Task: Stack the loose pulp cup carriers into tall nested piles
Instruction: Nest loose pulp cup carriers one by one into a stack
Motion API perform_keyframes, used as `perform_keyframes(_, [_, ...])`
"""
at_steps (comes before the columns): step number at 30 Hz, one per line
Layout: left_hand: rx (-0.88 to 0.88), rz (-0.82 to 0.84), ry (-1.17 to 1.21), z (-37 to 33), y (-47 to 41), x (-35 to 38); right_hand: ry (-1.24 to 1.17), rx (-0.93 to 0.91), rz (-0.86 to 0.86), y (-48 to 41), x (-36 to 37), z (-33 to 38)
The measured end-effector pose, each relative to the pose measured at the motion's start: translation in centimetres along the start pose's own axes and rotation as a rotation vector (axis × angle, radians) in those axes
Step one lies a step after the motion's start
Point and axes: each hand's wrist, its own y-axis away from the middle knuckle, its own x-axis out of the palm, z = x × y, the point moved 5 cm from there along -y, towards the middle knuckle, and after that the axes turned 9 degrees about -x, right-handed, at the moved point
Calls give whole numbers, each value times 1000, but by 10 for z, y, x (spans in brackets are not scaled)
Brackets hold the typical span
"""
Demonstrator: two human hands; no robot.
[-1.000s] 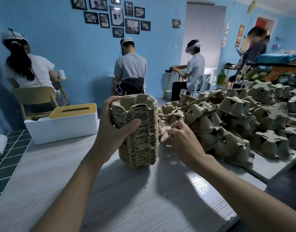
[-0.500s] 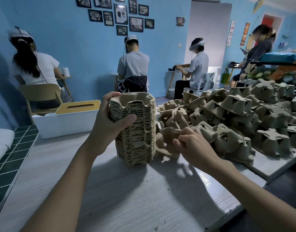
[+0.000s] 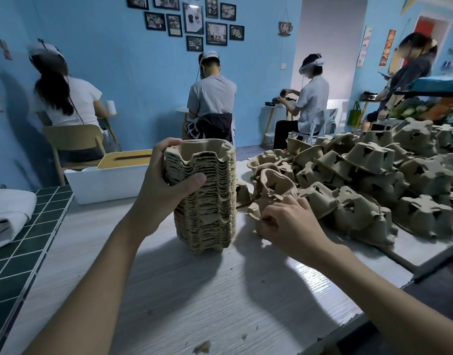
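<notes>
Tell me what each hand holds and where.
Left hand grips the nested stack near its top, thumb across the front. Right hand pinches a loose carrier at its near edge.

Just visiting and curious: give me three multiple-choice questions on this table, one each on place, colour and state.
1. The loose carriers lie on which side of the stack? A left B right C on top
2. The lid of the white box is: A yellow B red C black
3. The left hand is: A flat on the table B gripping the stack C holding a cup
Answers: B, they spread to its right; A, the lid shows yellow; B, it wraps the stack's top.
</notes>
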Motion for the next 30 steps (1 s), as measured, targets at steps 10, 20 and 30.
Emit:
perform_keyframes(10, [-26, 36, 2, 3, -2, -1, -156, -96, -280, 6, -37, 13])
perform_keyframes(20, [-77, 56, 7, 2, -4, -4, -350, -226, -738, -57, -115, 25])
perform_keyframes(30, [-108, 65, 13, -1, -4, -8, -539, -288, -496, -92, -96, 49])
